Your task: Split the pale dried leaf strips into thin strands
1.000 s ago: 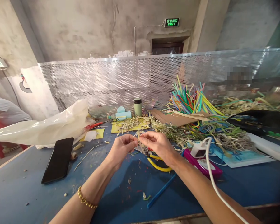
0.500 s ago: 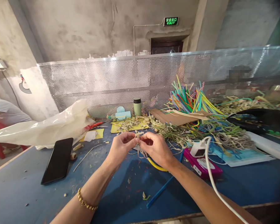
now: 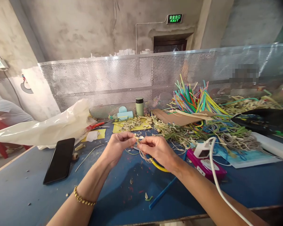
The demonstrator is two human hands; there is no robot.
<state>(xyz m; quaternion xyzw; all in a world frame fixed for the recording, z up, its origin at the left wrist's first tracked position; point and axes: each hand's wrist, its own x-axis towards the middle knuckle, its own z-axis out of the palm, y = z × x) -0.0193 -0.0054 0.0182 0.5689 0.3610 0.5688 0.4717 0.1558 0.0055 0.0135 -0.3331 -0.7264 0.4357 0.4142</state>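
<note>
Over the blue table [image 3: 108, 194], both hands meet at a small knotted bundle of pale cord-like strands [image 3: 138, 140]. My left hand [image 3: 119, 147] pinches the bundle's left side between thumb and fingertips. From the other side my right hand [image 3: 158, 151] closes on it with thumb and forefinger. Loose brownish strand ends [image 3: 145, 156] hang below the fingers. A curved yellow tube [image 3: 159, 167] runs from these ends toward my right wrist; whether it is joined to them I cannot tell. Beneath the right forearm lies a straight blue tube [image 3: 161, 194].
To the left lie a black phone [image 3: 59, 160] and a plastic bag [image 3: 44, 127]. Cut strands heap on yellow paper [image 3: 118, 128]. A green bottle [image 3: 139, 107], colourful tubes [image 3: 195, 99] and cardboard [image 3: 176, 117] stand behind. A magenta box [image 3: 207, 164] with a white cable [image 3: 217, 182] is right.
My fingertips have drawn slightly apart, and more of the pale bundle shows between them. The left hand has shifted a little left. The view has moved slightly.
</note>
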